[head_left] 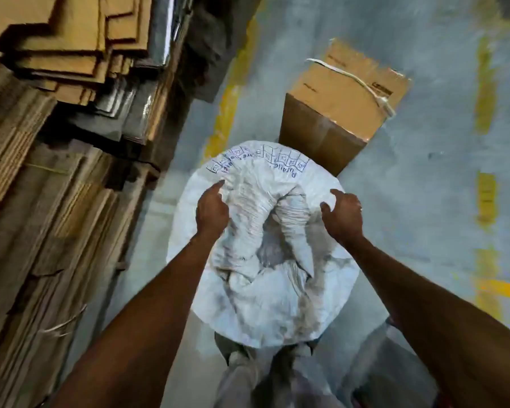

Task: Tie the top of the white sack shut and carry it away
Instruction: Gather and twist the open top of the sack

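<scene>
A full white woven sack (262, 301) with blue print near its far rim stands upright on the floor right in front of me. Its top fabric lies crumpled and folded inward, loose, with no knot visible. My left hand (212, 212) rests on the left side of the crumpled top, fingers curled into the fabric and the index finger pointing forward. My right hand (343, 214) hovers at the right side of the top with its fingers bent and apart, at most brushing the cloth.
Tall stacks of flattened cardboard (50, 148) line the left side. A brown carton (340, 110) tied with white string stands just beyond the sack. The grey concrete floor (424, 201) has yellow painted lines. My legs show below the sack.
</scene>
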Demonstrator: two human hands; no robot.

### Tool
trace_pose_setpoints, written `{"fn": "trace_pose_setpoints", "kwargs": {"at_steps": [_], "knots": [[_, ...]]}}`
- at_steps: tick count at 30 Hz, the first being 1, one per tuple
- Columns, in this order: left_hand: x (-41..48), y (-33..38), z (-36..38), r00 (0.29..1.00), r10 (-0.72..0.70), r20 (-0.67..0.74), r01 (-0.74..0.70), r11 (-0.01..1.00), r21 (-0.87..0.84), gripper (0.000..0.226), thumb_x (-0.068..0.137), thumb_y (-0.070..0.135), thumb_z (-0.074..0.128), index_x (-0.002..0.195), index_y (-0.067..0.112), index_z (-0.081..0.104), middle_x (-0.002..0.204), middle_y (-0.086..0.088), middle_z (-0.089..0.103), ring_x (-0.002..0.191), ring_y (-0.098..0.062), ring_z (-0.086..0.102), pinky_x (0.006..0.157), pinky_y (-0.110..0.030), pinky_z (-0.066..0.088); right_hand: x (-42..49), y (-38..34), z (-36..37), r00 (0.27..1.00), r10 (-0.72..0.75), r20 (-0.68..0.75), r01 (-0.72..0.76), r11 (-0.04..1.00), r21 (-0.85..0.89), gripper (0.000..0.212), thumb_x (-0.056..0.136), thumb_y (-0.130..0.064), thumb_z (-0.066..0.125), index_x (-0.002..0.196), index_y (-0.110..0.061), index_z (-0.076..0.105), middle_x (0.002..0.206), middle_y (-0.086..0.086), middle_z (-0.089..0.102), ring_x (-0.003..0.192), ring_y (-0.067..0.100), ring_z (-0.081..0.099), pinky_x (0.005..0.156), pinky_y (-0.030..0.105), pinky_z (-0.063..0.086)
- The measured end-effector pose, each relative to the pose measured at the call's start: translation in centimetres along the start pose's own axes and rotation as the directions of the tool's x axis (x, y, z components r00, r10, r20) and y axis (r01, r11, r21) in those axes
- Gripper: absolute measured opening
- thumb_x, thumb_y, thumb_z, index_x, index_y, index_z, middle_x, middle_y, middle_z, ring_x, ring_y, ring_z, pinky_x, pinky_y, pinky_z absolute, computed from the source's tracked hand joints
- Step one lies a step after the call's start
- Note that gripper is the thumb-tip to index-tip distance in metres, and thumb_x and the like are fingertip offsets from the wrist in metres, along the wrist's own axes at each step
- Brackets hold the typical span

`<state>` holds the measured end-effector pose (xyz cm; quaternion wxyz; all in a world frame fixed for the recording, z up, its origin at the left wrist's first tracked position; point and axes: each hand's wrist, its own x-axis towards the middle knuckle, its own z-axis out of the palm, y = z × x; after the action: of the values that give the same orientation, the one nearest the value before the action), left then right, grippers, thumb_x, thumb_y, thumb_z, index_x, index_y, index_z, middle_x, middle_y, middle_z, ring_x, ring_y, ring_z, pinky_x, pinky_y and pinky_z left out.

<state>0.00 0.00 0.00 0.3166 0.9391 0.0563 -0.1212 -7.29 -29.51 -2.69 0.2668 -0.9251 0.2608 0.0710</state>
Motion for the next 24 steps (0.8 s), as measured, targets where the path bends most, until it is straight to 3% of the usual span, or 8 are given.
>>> {"fn": "trace_pose_setpoints", "kwargs": {"at_steps": [4,6,10,13,15,18,21,24], "knots": [[2.9,-2.2,3.3,0.942,-0.272,0.195,0.316,0.914,-0.254,0.085,0.088,0.028,0.08,0.158,0.02,0.033,0.14,-0.004,0.057,0.107,-0.033,0.069,0.086,-0.034,0.059,0.7,0.3,2.9,0.884,0.234,0.404,-0.3,0.948,0.108,0.097,0.083,-0.047,0.083,0.156,-0.007,0.033,0.158,0.019,0.042,0.145,0.036,0.042,0.119,0.043,0.035],[1.5,-1.8,5.7,0.872,-0.235,0.429,0.37,0.891,-0.264,0.107,0.074,0.032,0.093,0.158,0.014,0.028,0.136,0.005,0.055,0.109,-0.02,0.066,0.086,-0.025,0.056,0.0,-0.5,3.5,0.732,0.228,0.641,-0.452,0.867,0.208,0.078,0.077,-0.041,0.09,0.135,-0.013,0.045,0.131,0.008,0.06,0.12,0.024,0.059,0.102,0.034,0.047],[-1.8,0.3,8.1,0.852,-0.073,0.519,0.329,0.845,-0.422,0.037,0.077,0.001,0.086,0.109,0.011,0.071,0.1,0.002,0.078,0.09,-0.008,0.07,0.077,-0.023,0.054,-1.6,-2.0,4.2,0.605,0.175,0.777,-0.517,0.829,0.216,0.041,0.074,-0.026,0.093,0.1,-0.004,0.069,0.083,0.005,0.075,0.06,0.009,0.068,0.051,0.019,0.052],[-2.0,-0.1,6.9,0.88,-0.095,0.466,0.339,0.812,-0.475,0.015,0.074,0.0,0.083,0.081,0.01,0.074,0.071,0.007,0.073,0.066,-0.005,0.063,0.066,-0.026,0.051,-2.1,-2.5,3.3,0.767,0.267,0.584,-0.568,0.705,0.424,0.05,0.071,-0.002,0.088,0.116,-0.001,0.068,0.105,0.011,0.07,0.08,0.021,0.068,0.06,0.022,0.054],[-1.0,-2.2,4.6,0.963,-0.22,0.153,0.267,0.838,-0.477,0.01,0.072,0.009,0.074,0.082,0.007,0.075,0.078,-0.005,0.072,0.074,-0.015,0.062,0.067,-0.037,0.052,-1.5,-2.1,0.6,0.855,0.497,0.15,-0.495,0.692,0.525,0.047,0.08,-0.007,0.08,0.125,-0.011,0.068,0.12,0.01,0.067,0.103,0.029,0.067,0.083,0.032,0.054],[-0.3,-5.4,-1.4,0.867,-0.448,-0.216,0.364,0.868,-0.339,0.024,0.087,0.012,0.06,0.103,0.004,0.076,0.101,-0.022,0.076,0.098,-0.039,0.072,0.087,-0.049,0.057,0.5,-0.3,-5.8,0.715,0.605,-0.35,-0.389,0.761,0.519,0.012,0.085,-0.028,0.072,0.096,-0.024,0.068,0.102,-0.014,0.065,0.098,0.034,0.067,0.08,0.033,0.043],[0.0,-5.9,-4.9,0.812,-0.49,-0.318,0.41,0.866,-0.287,0.029,0.092,0.017,0.053,0.11,0.001,0.07,0.111,-0.027,0.072,0.109,-0.046,0.066,0.096,-0.05,0.054,0.9,-1.1,-10.1,0.779,0.325,-0.536,-0.153,0.928,0.341,0.03,0.084,-0.039,0.071,0.102,-0.015,0.067,0.102,-0.032,0.056,0.081,0.021,0.062,0.069,0.025,0.031],[-0.2,-4.6,-5.5,0.703,-0.525,-0.479,0.389,0.848,-0.359,0.04,0.089,0.03,0.051,0.113,0.006,0.073,0.113,-0.027,0.072,0.108,-0.044,0.067,0.088,-0.048,0.054,0.5,-2.5,-12.8,0.856,-0.071,-0.512,0.076,0.997,-0.01,0.025,0.086,-0.039,0.073,0.105,-0.022,0.071,0.129,0.004,0.053,0.092,0.029,0.063,0.074,0.035,0.044]]}}
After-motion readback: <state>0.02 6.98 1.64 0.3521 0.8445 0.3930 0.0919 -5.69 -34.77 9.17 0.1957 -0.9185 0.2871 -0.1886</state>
